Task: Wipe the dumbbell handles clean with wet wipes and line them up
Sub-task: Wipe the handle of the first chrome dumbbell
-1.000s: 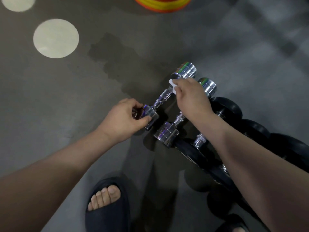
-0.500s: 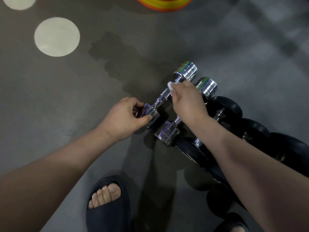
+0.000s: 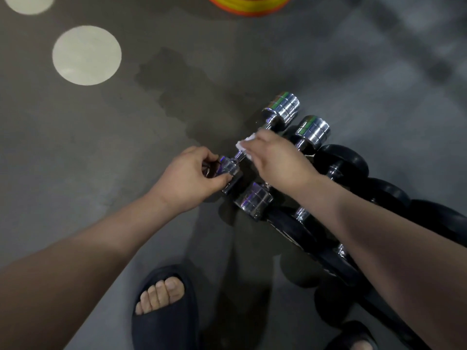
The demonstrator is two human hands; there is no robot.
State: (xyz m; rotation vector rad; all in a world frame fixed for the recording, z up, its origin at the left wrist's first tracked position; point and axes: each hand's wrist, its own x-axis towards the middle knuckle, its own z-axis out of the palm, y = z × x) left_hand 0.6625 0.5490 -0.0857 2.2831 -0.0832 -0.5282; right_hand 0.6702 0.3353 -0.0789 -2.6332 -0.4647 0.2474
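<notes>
Two chrome dumbbells lie side by side on the grey floor. My left hand grips the near head of the leftmost chrome dumbbell. My right hand holds a white wet wipe wrapped on that dumbbell's handle, near its lower end; most of the handle is hidden under the hand. The second chrome dumbbell lies just to the right. Black rubber-headed dumbbells continue the row to the right, partly hidden by my right forearm.
A dark wet stain spreads on the floor beyond the dumbbells. A white floor dot lies at far left, a red-and-yellow round object at the top edge. My foot in a dark slipper stands below.
My right hand has slid the wipe down the handle from the far head toward the near head. My left hand has kept its grip on the near head.
</notes>
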